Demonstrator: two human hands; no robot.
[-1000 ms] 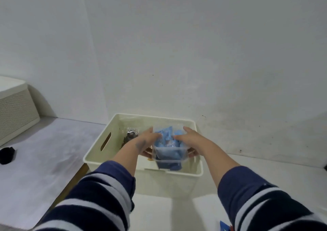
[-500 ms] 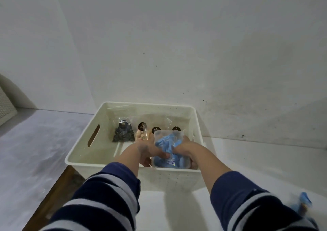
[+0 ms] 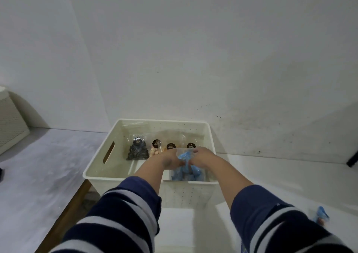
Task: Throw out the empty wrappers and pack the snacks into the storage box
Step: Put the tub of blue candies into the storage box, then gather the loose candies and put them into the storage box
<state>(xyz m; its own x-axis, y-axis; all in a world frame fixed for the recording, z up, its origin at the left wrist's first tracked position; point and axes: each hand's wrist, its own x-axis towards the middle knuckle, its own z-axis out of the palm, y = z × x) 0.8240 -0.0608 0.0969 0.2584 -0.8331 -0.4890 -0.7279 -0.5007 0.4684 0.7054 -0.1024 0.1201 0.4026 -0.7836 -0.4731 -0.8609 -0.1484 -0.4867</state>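
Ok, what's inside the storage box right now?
Along the back of the storage box: a dark snack bag and three labelled packs. Both hands press blue snacks in front; what's beneath is hidden.

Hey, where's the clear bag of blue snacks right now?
Head view: the clear bag of blue snacks is inside the storage box, at its near right corner, held between the left hand and right hand.
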